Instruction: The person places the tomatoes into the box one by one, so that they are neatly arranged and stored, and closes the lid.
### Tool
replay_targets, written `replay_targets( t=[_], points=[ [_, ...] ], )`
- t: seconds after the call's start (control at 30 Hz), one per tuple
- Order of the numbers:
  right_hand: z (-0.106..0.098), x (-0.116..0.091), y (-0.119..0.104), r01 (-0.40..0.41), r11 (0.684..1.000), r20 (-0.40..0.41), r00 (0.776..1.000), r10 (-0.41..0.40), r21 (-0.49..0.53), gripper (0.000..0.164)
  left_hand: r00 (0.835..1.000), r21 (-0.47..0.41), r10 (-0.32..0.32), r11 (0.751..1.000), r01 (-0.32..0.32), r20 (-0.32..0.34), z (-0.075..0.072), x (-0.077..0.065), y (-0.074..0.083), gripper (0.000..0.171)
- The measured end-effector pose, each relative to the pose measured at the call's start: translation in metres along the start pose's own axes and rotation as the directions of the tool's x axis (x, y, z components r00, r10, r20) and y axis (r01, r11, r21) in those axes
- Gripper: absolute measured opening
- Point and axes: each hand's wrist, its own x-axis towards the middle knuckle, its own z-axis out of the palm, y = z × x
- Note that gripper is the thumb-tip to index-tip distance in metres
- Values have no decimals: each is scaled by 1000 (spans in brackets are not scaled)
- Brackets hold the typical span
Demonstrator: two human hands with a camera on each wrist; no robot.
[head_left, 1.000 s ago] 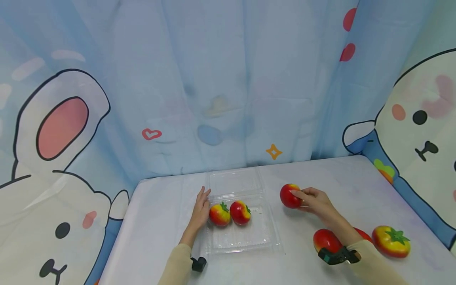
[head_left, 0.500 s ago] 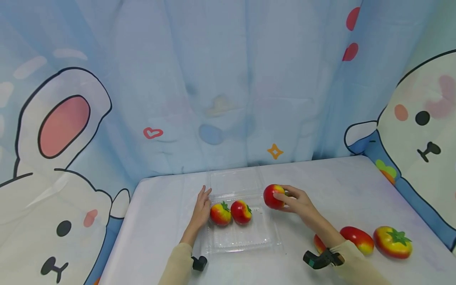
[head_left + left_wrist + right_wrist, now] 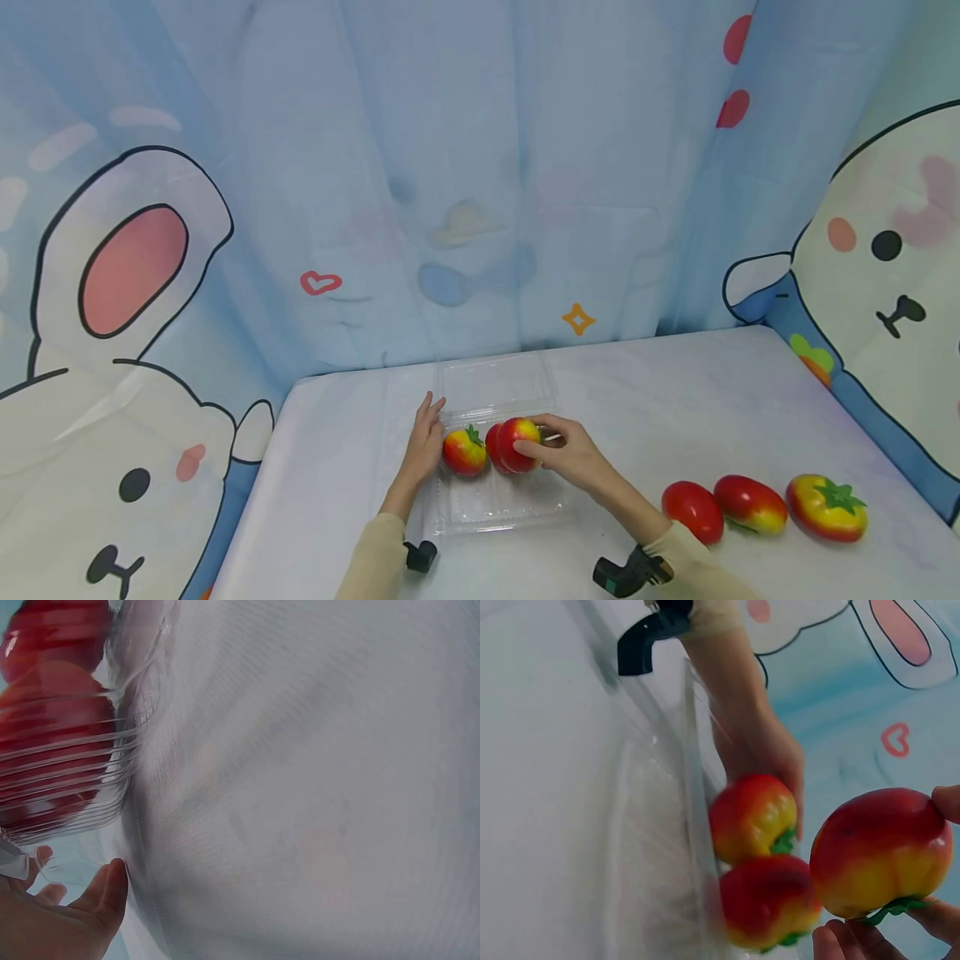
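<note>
"What does your right grip (image 3: 566, 454) have?"

"From my station, I see it pinching a red-and-yellow fruit (image 3: 519, 444) between thumb and fingers. The right wrist view shows the green leaf cap (image 3: 894, 909) close to the lower fingertips, so I'd spread them without raking it."

"Is it down yet?"

"Not by my reading. It sits raised over the clear container (image 3: 502, 510), higher than the two fruits inside. It overlaps the nearer one (image 3: 769, 896) from the head camera; I can't tell whether they touch."

"How would you set it down, then?"

"I'd shift it slightly right first, since coming straight down could knock that neighbour into the leftmost fruit (image 3: 464, 452). Then lower until the floor takes the weight, and only then let go. Smooth and round, it would probably roll if dropped."

"And your other side?"

"My left grip (image 3: 423, 446) holds nothing, fingers fairly straight beside the container's left wall. I'd use it as a stop; thin plastic might slide."

"Further out?"

"The lid (image 3: 491, 379) lies folded back at the far side, so I'd approach from the right. Three more fruits (image 3: 750, 504) rest on the desk (image 3: 645, 379), well apart from the container."
</note>
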Motion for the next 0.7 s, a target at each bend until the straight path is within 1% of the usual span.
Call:
replay_targets(
  t=[0.17, 0.33, 0.4, 0.5, 0.7],
  points=[
    [21, -2, 1, -11, 999, 18, 1000, 12, -42, 45, 1000, -7, -2, 1000, 2, -3, 0, 0, 1, 47],
    [39, -3, 5, -8, 997, 9, 1000, 8, -83, 52, 1000, -1, -4, 1000, 4, -9, 0, 1, 1, 47],
    [44, -4, 6, 6, 995, 10, 1000, -5, -95, 53, 1000, 1, 0, 1000, 0, -12, 0, 1, 2, 47],
    [51, -5, 9, 22, 994, 26, 999, -19, -103, 51, 1000, 7, 9, 1000, -9, -17, 0, 0, 2, 47],
    [61, -6, 13, 27, 992, 63, 998, -19, -121, 51, 1000, 8, 13, 1000, -12, -14, 0, 0, 2, 47]
  ],
)
